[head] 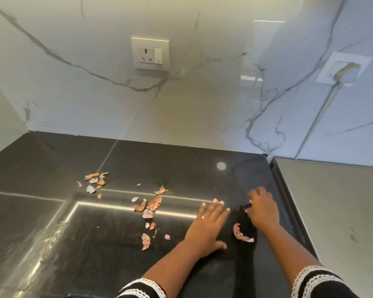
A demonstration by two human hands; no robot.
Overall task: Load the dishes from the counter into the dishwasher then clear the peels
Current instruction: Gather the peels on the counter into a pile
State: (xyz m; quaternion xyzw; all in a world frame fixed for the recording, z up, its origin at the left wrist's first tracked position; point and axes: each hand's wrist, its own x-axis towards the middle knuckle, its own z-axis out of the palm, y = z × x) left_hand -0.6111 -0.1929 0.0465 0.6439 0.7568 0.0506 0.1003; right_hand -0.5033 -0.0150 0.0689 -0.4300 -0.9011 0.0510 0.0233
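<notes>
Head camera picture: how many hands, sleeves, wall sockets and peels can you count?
Bare hands: 2 (left hand, right hand)
Black lace-trimmed sleeves: 2
White wall socket plates: 2
Pinkish-brown papery peels: too many tiny scraps to count exactly
Total counted: 6
</notes>
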